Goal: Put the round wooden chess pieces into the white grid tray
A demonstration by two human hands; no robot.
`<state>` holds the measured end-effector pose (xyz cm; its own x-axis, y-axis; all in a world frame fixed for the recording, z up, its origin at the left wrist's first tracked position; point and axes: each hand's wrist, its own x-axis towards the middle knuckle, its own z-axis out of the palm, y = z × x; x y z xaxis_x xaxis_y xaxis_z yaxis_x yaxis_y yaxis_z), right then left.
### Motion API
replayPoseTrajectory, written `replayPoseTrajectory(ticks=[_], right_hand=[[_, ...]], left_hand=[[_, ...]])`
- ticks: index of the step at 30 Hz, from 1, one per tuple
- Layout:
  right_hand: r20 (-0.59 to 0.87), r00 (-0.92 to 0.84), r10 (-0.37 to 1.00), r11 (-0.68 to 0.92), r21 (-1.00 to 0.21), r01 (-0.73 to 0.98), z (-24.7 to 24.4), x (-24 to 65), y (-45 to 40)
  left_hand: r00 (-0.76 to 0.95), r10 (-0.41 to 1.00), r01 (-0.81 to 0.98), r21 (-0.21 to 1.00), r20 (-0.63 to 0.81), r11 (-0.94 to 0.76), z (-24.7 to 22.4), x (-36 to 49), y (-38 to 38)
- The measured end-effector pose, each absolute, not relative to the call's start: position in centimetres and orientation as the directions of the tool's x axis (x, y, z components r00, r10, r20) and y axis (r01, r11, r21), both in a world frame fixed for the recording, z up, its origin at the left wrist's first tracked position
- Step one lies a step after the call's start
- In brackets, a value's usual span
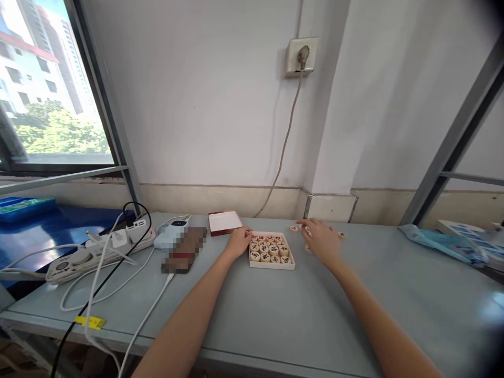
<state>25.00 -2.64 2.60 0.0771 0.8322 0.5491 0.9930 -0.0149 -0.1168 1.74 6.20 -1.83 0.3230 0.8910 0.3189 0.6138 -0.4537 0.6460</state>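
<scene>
- Nearest the camera: the left forearm (185, 315) and right forearm (378, 325), bare, both extending forward over the table edge.
- Left hand (238, 242): fingertips (249, 232) at the tray's near-left corner. Grip state cannot be confirmed (no clench is visible, and contact with a piece cannot be resolved).
- Right hand (321, 241): fingers extended and spread, low over the table. Grip state cannot be confirmed (a piece shows among the fingers, but a pinch cannot be resolved).
- Shallow cream tray (271, 266): between the hands, closer to the left hand, holding round Chinese chess pieces (264, 250) packed in rows, with red and black characters.
- Loose Chinese chess pieces (293, 229): lying on the table around the right hand, one just ahead of its fingers and another (342, 235) beyond its knuckles.
- Red-edged box lid (225, 222): white inside, just ahead of the left hand, near the wall.
- Left of the left hand: a white power bank (170, 234), a pixelated flat object (183, 250) and a white power strip (100, 257) with cables.
- Right of the right hand: a crumpled blue plastic packet (437, 244).
- Ahead of both hands: a wall socket (301, 56) with a plugged-in grey cord, above the table.
</scene>
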Motion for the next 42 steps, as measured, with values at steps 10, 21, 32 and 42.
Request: replayPoseTrajectory(ticks=[10, 21, 32, 42], right_hand=[[0.33, 0.538, 0.776, -0.51, -0.175, 0.842, -2.0, 32.0, -0.4], [0.336, 0.321, 0.885, -0.354, 0.041, 0.934, -0.1, 31.1, -2.5], [0.436, 0.236, 0.869, -0.181, -0.163, 0.97, 3.3, 29.7, -3.1], [0.22, -0.353, 0.909, 0.416, -0.459, 0.785, 4.3, 21.3, -5.0]], left_hand=[[0.325, 0.893, 0.583, 0.678, 0.31, -0.448, -1.7, 1.4, 5.6], [0.33, 0.889, 0.604, 0.653, 0.318, -0.457, -1.8, 1.4, 5.9], [0.328, 0.889, 0.601, 0.656, 0.318, -0.457, -1.7, 1.4, 5.7], [0.343, 0.877, 0.609, 0.631, 0.336, -0.48, -1.8, 1.5, 5.9]])
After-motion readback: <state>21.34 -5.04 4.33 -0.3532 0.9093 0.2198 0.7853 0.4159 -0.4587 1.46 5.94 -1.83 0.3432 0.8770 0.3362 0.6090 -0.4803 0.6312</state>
